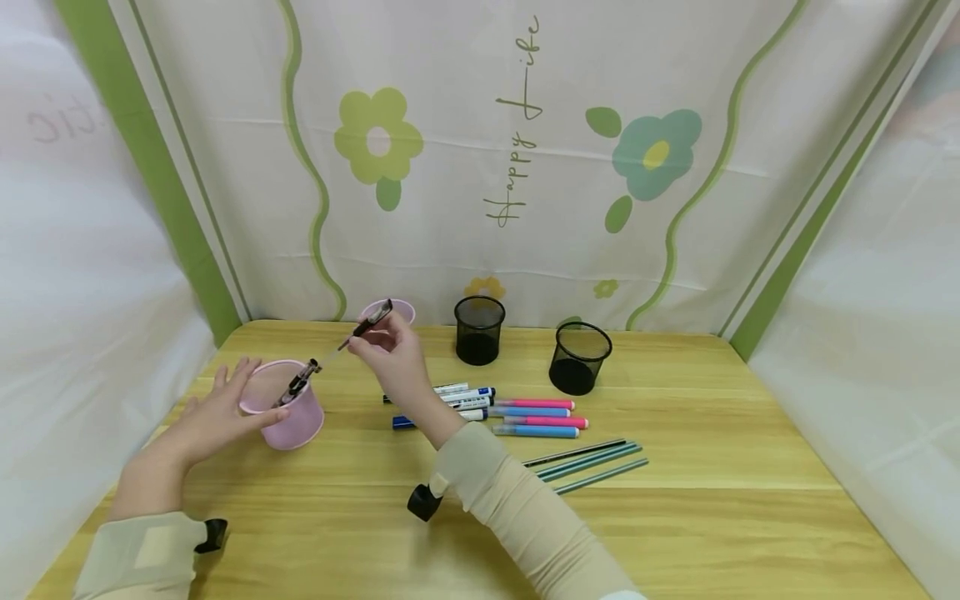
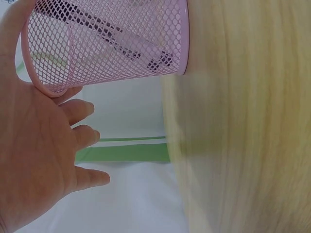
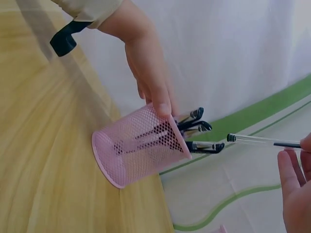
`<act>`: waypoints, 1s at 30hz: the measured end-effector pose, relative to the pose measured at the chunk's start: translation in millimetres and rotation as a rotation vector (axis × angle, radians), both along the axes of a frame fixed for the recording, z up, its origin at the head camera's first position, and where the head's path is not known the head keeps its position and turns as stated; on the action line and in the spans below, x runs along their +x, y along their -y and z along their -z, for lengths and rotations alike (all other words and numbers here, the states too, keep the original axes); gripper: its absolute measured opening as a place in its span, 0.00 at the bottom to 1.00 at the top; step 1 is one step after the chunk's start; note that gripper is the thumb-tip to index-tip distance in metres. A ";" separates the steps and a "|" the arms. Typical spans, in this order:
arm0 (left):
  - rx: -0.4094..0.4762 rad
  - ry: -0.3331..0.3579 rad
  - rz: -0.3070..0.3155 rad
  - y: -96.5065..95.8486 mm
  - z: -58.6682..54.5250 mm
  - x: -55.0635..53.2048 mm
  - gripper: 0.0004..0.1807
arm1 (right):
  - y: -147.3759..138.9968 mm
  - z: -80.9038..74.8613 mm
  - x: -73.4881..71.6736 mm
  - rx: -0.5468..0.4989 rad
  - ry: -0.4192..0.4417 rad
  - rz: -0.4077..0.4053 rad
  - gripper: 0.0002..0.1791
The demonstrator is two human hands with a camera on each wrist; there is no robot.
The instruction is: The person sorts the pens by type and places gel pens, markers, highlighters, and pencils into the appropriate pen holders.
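Observation:
My left hand point(image 1: 202, 425) grips the rim of a pink mesh pen cup point(image 1: 296, 427), which stands at the left of the table. Several black-capped clear pens point(image 3: 206, 147) lean inside it, their capped ends above the rim. Between thumb and fingers, my right hand point(image 1: 401, 362) pinches another clear-barrelled pen point(image 1: 372, 318) with a black cap. That pen slants down toward the cup, and in the right wrist view its free end point(image 3: 232, 138) is just off the capped ends. In the left wrist view the pens show through the mesh point(image 2: 121, 43).
Behind my right hand is a second pink cup point(image 1: 405, 310), partly hidden. Two black mesh cups point(image 1: 477, 346) point(image 1: 576, 375) stand along the back. White-barrelled markers point(image 1: 468, 400), pink and blue felt-tip pens point(image 1: 536, 432) and slim pencils point(image 1: 592, 461) lie mid-table. A curtain point(image 1: 480, 242) hangs behind.

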State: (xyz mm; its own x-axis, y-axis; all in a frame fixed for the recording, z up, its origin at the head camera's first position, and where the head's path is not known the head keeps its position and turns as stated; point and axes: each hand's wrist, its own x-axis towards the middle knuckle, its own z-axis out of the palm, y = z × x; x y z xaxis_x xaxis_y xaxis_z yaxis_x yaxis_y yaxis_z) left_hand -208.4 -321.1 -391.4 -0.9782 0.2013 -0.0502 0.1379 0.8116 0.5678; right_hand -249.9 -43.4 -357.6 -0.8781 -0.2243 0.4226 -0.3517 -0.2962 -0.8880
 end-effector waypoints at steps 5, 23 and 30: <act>-0.005 0.002 0.005 1.2 0.0 -1.0 0.60 | 13.7 0.1 4.3 -0.006 -0.016 -0.005 0.12; -0.015 -0.005 0.010 4.4 2.7 -3.0 0.59 | 38.8 13.7 5.6 0.378 0.038 0.097 0.15; -0.009 -0.004 0.009 3.3 2.1 -3.5 0.59 | 34.2 19.0 0.4 0.438 0.000 0.159 0.19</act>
State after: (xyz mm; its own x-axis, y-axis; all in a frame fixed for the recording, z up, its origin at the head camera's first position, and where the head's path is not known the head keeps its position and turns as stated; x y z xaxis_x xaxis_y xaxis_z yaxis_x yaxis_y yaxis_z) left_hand -211.8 -324.4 -393.5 -0.9766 0.2094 -0.0483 0.1471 0.8155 0.5598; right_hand -249.4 -77.6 -376.5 -0.9161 -0.2445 0.3176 -0.3620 0.1644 -0.9176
